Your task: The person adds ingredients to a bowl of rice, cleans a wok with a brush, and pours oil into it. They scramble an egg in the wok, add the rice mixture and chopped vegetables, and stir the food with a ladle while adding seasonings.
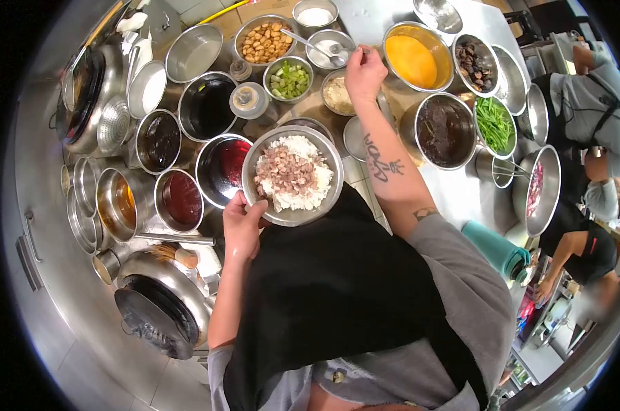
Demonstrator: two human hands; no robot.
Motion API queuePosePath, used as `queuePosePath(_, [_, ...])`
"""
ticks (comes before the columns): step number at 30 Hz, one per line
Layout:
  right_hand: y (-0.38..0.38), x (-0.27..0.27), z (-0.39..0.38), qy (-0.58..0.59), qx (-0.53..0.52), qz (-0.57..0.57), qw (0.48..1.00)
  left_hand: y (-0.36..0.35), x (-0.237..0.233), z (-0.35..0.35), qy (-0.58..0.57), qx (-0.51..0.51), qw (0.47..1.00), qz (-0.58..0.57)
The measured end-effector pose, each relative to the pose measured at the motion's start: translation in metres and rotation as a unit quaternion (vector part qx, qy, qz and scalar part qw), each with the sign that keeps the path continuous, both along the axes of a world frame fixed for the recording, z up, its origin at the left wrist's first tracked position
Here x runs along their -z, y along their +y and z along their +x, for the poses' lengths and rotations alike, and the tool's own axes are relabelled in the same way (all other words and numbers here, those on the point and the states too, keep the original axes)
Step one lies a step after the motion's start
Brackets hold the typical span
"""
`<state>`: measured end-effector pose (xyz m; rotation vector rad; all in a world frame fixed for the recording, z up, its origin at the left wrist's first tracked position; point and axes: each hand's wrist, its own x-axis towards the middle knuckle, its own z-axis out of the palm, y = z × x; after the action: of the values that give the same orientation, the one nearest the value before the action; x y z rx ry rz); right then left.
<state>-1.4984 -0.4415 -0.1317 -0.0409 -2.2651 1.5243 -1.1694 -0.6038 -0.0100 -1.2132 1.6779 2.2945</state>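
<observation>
My left hand grips the rim of a steel bowl in front of my apron. White rice fills the bowl, with diced brownish meat heaped on top. Over the counter, my right hand is closed, fingers pinched; what they hold, if anything, I cannot make out. Beside its fingertips is a small steel tub of white granules, where a long-handled spoon rests. A tub of pale tan powder sits just below that hand, and a pot of orange-yellow liquid is to its right.
Chopped green vegetable, browned chunks and a squeeze bottle crowd the counter. Pots of dark sauce and red liquid stand left. Right are cut greens and a teal bottle. Other people stand far right.
</observation>
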Motion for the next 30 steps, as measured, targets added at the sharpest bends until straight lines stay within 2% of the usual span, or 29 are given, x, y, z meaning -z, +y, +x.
queuePosePath(4, [-0.008, 0.02, -0.006, -0.036, 0.011, -0.086, 0.996, -0.003, -0.008, 0.004, -0.009, -0.027, 0.999, 0.035])
queuePosePath(7, [-0.015, 0.026, -0.006, -0.099, 0.014, -0.268, 0.958, -0.005, -0.006, 0.007, 0.015, -0.041, 0.999, 0.028])
queuePosePath(13, [-0.009, 0.025, 0.002, -0.117, 0.042, -0.394, 0.911, -0.011, -0.009, 0.014, 0.009, -0.047, 0.999, 0.012])
queuePosePath(16, [-0.002, 0.022, 0.008, -0.104, 0.057, -0.406, 0.906, -0.013, -0.009, 0.017, 0.012, -0.038, 0.999, 0.013])
queuePosePath(22, [0.012, -0.005, 0.042, -0.111, 0.077, -0.484, 0.864, -0.013, -0.002, 0.005, -0.014, 0.014, 1.0, 0.02])
queuePosePath(24, [0.021, -0.012, 0.057, -0.106, 0.058, -0.492, 0.862, -0.01, 0.004, -0.005, -0.016, 0.027, 0.999, 0.025])
queuePosePath(27, [0.036, -0.05, 0.091, -0.121, 0.024, -0.493, 0.861, -0.006, 0.019, -0.02, -0.01, 0.048, 0.998, 0.03])
queuePosePath(30, [0.058, -0.081, 0.127, -0.13, -0.05, -0.482, 0.865, -0.003, 0.027, -0.037, -0.014, 0.05, 0.998, 0.042])
